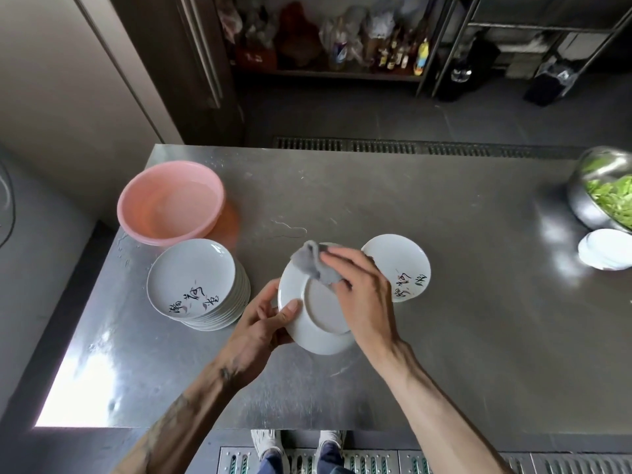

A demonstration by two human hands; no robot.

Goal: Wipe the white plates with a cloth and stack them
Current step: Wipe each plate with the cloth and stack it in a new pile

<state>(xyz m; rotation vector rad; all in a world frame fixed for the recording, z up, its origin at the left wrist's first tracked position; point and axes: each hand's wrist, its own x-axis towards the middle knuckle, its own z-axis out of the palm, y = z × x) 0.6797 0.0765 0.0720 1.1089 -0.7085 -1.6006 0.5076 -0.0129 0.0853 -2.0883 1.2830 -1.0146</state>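
Held plate (318,313): underside up, rim gripped by left hand (263,319). Right hand (359,289) clutches grey cloth (316,265) against it. Stack of plates (196,282) left of it; 1 lone plate (400,265) just right.

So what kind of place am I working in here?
Most likely a restaurant or commercial kitchen: a stainless steel worktable, a long floor drain grate behind it, a tall stack of matching white plates, and a big metal bowl of greens.
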